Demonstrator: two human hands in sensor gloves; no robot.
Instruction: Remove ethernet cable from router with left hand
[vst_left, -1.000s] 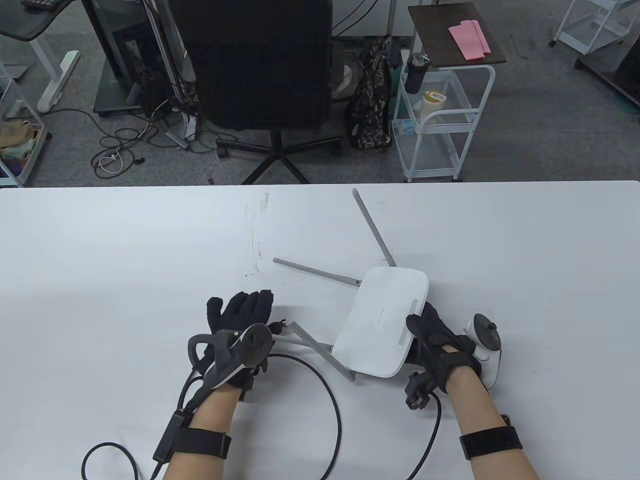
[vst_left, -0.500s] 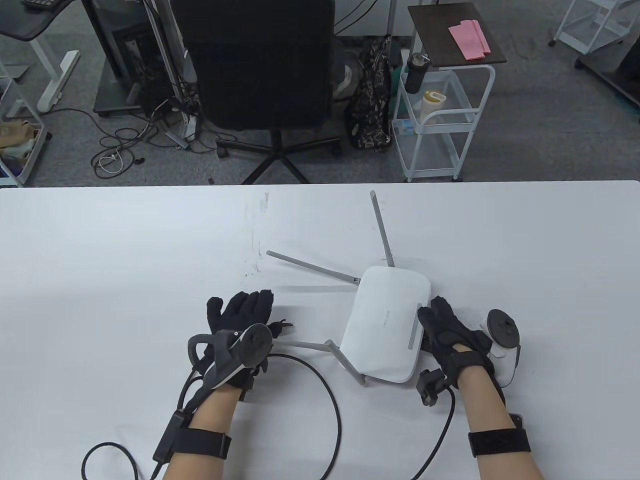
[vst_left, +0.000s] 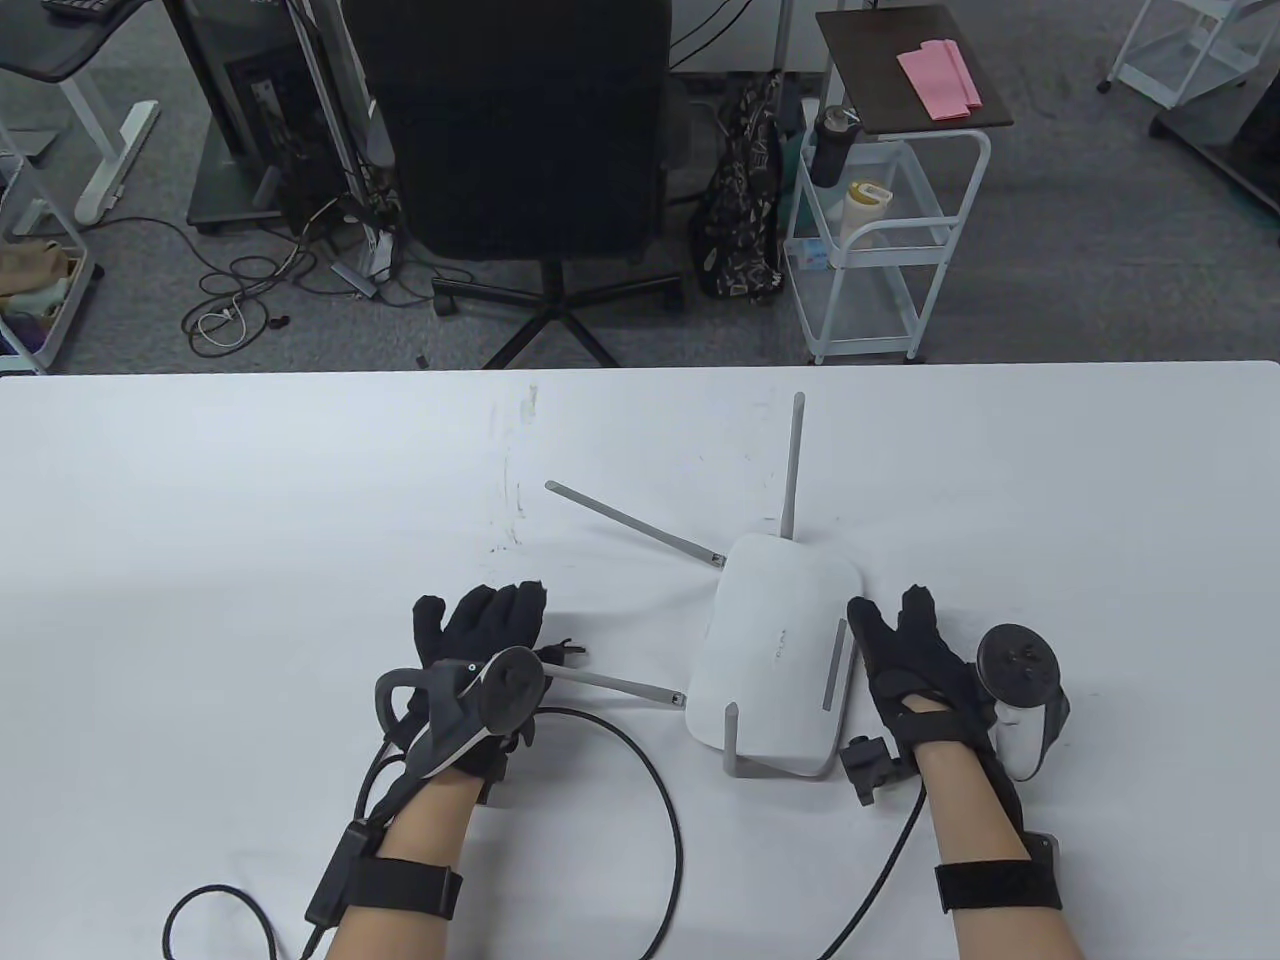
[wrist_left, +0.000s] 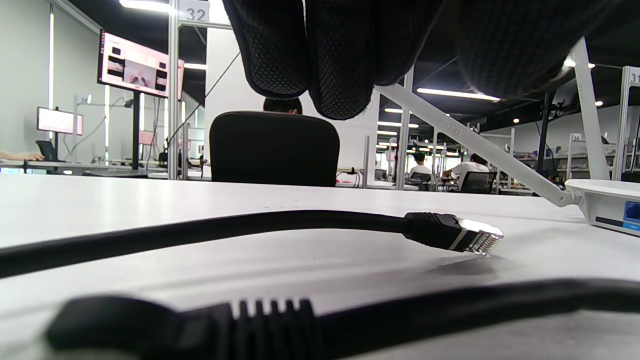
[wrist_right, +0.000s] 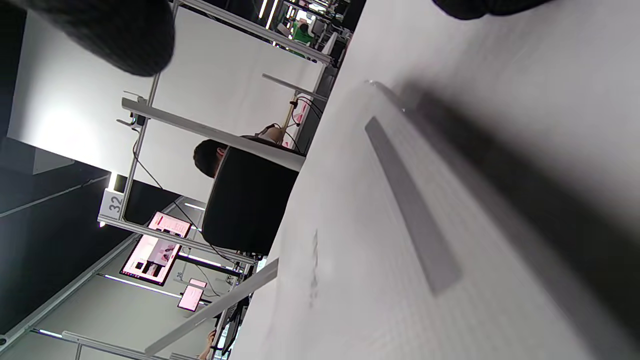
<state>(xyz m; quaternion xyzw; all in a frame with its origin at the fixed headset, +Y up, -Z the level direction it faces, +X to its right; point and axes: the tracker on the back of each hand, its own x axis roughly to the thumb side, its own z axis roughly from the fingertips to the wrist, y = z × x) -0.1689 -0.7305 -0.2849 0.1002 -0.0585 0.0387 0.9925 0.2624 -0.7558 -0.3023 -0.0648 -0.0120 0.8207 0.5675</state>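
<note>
Router (vst_left: 778, 655) has turned; its four antennas (vst_left: 634, 522) splay.

Black ethernet cable (wrist_left: 280, 222) lies unplugged under the left grip (vst_left: 480, 650); white router (vst_left: 775, 655) lies flat beside the right grip (vst_left: 915, 665).

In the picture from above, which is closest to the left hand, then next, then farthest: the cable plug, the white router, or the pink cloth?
From the left hand:
1. Cable plug, lying on the table just right of the fingers.
2. White router, further right, beside the right hand.
3. Pink cloth, on the cart beyond the table.
</note>
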